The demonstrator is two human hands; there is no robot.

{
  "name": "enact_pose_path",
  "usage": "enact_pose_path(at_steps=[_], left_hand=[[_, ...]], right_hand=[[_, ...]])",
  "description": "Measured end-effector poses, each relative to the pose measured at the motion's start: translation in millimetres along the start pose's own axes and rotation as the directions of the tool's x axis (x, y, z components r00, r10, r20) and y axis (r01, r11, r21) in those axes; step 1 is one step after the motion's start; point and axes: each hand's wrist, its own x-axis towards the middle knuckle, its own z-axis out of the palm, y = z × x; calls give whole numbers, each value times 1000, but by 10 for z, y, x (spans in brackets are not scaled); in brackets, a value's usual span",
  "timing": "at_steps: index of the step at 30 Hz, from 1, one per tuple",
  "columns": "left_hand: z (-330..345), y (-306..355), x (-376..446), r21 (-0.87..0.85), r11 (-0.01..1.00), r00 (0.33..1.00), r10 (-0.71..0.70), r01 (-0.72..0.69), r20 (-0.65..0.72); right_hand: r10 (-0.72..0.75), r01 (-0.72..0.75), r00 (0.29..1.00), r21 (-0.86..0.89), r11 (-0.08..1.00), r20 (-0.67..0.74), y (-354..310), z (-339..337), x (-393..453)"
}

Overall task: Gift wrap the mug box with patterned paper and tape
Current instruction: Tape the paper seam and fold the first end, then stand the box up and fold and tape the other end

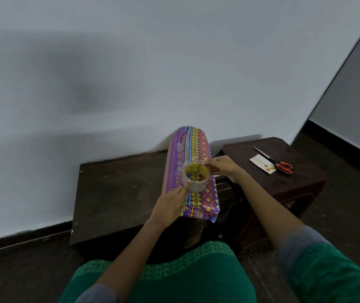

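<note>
My right hand (222, 167) pinches the rim of the tape roll (195, 176), thumb and forefinger curled at its upper right edge, I judge to find or lift the loose end. My left hand (172, 205) steadies the roll from below, fingers curled against its lower left side, so the two hands hold it just above the mug box (193, 171). That keeps the tape right over the seam it must close.

The box, already covered in patterned paper (205, 193), lies lengthwise on the dark bench (113, 189), its far end near the wall (130, 73) and its near end at the bench's front edge, one paper corner sticking out past it. It sits toward the bench's right side, so a shove could tip it off that side; left of the box there is bare bench for turning it.

Right of the box, well apart, a small stool (301, 184) carries the scissors (280, 164) and a gift tag (260, 164) touching them, within my right hand's reach for cutting.
</note>
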Motion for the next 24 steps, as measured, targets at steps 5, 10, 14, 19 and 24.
enact_pose_path(at_steps=[5, 10, 14, 19, 24], left_hand=[[-22, 22, 41, -36, 999, 1000, -18, 19, 14], [-43, 36, 59, -61, 998, 1000, 1, 0, 14], [-10, 32, 61, -61, 998, 999, -6, 8, 33], [-43, 20, 47, -83, 997, 999, 5, -1, 53], [-43, 0, -32, -159, 987, 1000, -4, 5, 8]], right_hand=[[32, -32, 998, 6, 999, -53, -10, 18, 30], [113, -101, 984, 92, 991, -135, 18, 99, 59], [209, -130, 950, 313, 941, -232, 42, 155, 73], [151, 4, 904, 361, 933, -400, 38, 168, -252], [219, 82, 879, 587, 806, -424, 180, 349, -1082]])
